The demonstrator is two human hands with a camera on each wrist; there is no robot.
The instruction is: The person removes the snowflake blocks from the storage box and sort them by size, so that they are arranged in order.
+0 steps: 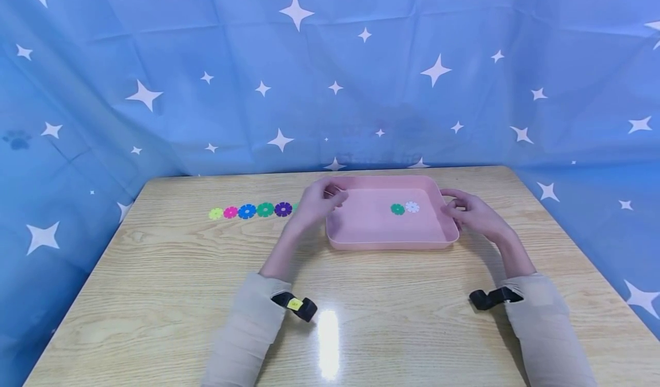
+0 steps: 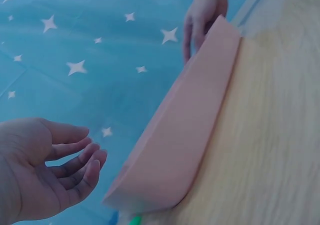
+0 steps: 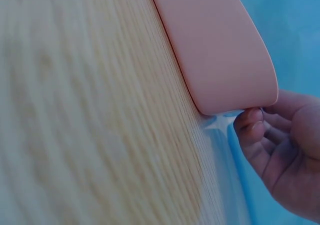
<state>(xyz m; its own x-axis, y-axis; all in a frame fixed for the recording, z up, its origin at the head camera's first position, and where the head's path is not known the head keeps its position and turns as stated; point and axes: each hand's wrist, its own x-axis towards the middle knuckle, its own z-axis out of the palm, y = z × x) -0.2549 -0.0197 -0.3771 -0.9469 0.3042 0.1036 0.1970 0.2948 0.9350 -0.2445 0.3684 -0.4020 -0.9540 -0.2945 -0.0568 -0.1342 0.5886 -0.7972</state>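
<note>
A shallow pink tray [image 1: 389, 245] sits on the wooden table, holding a green notched plastic disc [image 1: 397, 209] and a white one [image 1: 412, 207]. My left hand [image 1: 318, 203] hovers by the tray's left end; in the left wrist view, that hand [image 2: 55, 170] has loosely bent fingers, is apart from the tray wall [image 2: 175, 135] and holds nothing. My right hand [image 1: 471, 214] is at the tray's right end. In the right wrist view, the right hand [image 3: 287, 145] grips the tray's end wall [image 3: 220, 50] between thumb and fingers; part of that grip is hidden.
Left of the tray lies a row of notched discs: yellow-green [image 1: 215, 213], pink [image 1: 230, 212], blue [image 1: 247, 211], green [image 1: 265, 210] and purple [image 1: 283, 209]. Another green one is partly hidden by my left hand. A blue star-patterned curtain [image 1: 330, 117] hangs behind the table [image 1: 170, 295].
</note>
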